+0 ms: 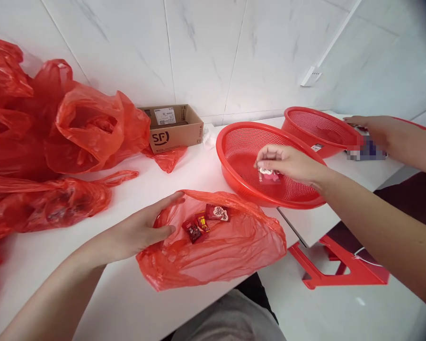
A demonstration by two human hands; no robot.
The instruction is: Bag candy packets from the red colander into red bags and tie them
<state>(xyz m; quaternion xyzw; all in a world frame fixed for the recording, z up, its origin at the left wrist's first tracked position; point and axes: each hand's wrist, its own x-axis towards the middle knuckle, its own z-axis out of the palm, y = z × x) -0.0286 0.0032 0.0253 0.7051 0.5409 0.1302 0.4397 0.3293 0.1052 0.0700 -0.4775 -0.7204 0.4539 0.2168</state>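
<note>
My left hand grips the left rim of a thin red plastic bag, thumb inside the mouth and fingers at the edge. Inside the bag, several small wrapped sweets show: a dark red one, a red and yellow one and a larger red and white packet. Over a red plastic colander basket, my right hand is closed in a pinch on a small pink and white packet. The fingers partly cover that packet.
Bunched red plastic bags fill the left side. A cardboard box stands by the wall. At the right, another person's hand is near a second red basket. A red stool stands below the table edge.
</note>
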